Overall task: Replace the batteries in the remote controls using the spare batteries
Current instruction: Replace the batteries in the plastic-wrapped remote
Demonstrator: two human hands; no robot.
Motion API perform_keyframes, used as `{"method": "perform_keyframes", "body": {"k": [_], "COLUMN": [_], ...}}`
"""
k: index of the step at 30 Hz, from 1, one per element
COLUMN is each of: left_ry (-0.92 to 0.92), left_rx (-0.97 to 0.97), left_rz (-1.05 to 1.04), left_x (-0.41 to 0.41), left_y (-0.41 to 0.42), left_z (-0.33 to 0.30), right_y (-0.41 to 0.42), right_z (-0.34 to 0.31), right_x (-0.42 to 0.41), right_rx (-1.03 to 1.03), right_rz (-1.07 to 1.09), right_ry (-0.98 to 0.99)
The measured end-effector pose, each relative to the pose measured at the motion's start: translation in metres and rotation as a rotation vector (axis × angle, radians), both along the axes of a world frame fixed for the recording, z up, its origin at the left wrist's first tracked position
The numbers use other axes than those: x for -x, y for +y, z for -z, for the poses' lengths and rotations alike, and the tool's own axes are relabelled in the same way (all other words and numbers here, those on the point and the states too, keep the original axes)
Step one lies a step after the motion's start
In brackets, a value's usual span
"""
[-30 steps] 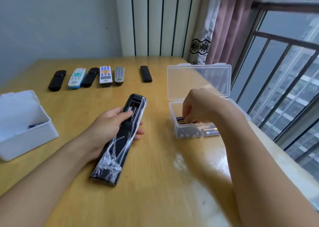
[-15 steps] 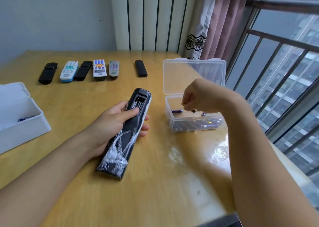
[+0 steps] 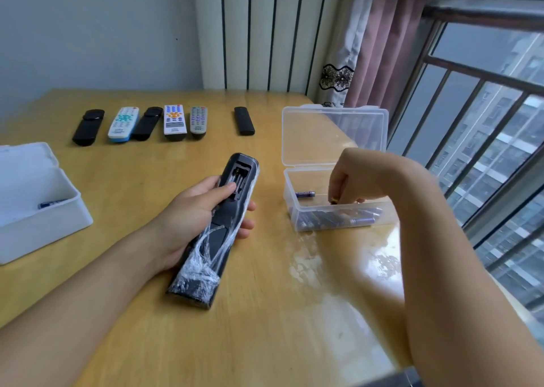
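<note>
Pale yellow wood fills the shot: the big wooden table point(image 3: 294, 313), gleaming by the window. On it, left of the held remote, sits an open white plastic box point(image 3: 44, 225) with a blue-labelled battery point(image 3: 51, 203) lying inside. Right of that remote stands the clear plastic storage box point(image 3: 306, 210), lid tipped up at the back, purple spare batteries point(image 3: 338, 220) heaped along its near wall and one loose purple battery point(image 3: 305, 194) resting on its floor. Centre stage, the long black remote control wrapped in crinkled clear film point(image 3: 217, 233) lies back-up, its near end on the table, its battery bay open at the far end. The left hand point(image 3: 194, 213) wraps it from the left, thumb laid beside the open bay, fingertips curling out on the right edge. The right hand point(image 3: 353, 177) dips into the clear box, fingertips pinched narrow on a small dark battery end with a gold tip point(image 3: 334, 200). Beyond the held remote, a row of five remotes point(image 3: 141, 123) runs black, white-and-blue, black, white, grey, and a sixth short black remote point(image 3: 244, 121) lies apart to their right.
</note>
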State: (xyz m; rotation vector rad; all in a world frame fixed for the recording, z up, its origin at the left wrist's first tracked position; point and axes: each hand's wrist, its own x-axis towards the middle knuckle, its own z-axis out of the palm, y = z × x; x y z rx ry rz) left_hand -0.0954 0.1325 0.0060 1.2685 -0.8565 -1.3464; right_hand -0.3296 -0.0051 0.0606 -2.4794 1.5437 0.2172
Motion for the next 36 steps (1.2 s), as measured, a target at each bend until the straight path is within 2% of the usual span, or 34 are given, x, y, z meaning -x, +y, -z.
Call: {"method": "perform_keyframes", "body": {"k": [5, 7, 8, 10, 12, 15, 18, 22, 28, 34, 36], "left_ry": [0.056, 0.061, 0.059, 0.069, 0.178, 0.3, 0.24, 0.183, 0.091, 0.35, 0.477], "left_rx": [-0.005, 0.0, 0.005, 0.013, 0.027, 0.03, 0.008, 0.073, 0.104, -0.068, -0.095], "left_rz": [-0.016, -0.039, -0.052, -0.072, -0.071, -0.061, -0.126, -0.197, -0.215, -0.064, -0.082], "left_x": [-0.002, -0.005, -0.006, -0.01, -0.015, -0.026, -0.032, -0.029, -0.027, -0.03, -0.034], "left_y": [0.0, 0.0, 0.0, -0.001, -0.001, 0.001, 0.003, 0.003, 0.001, 0.002, 0.0], "left_z": [0.0, -0.001, -0.002, -0.005, -0.009, -0.015, -0.015, -0.015, -0.011, -0.016, -0.016], "right_y": [0.007, 0.014, 0.02, 0.035, 0.049, 0.059, 0.055, 0.051, 0.056, 0.06, 0.061], "right_z": [-0.018, -0.023, -0.025, -0.018, -0.002, 0.021, 0.029, 0.032, 0.036, 0.04, 0.037], "right_x": [0.017, 0.008, -0.001, -0.032, -0.069, -0.108, -0.114, -0.112, -0.117, -0.118, -0.115], "right_rx": [0.113, 0.166, 0.129, -0.111, -0.341, -0.395, -0.351, -0.343, -0.071, 0.172, 0.301], "right_rz": [-0.096, -0.149, -0.175, -0.225, -0.216, -0.112, 0.023, 0.047, 0.033, -0.078, -0.147], "right_ry": [-0.293, -0.523, -0.702, -1.089, -1.286, -1.343, -1.402, -1.381, -1.345, -1.216, -1.087]}}
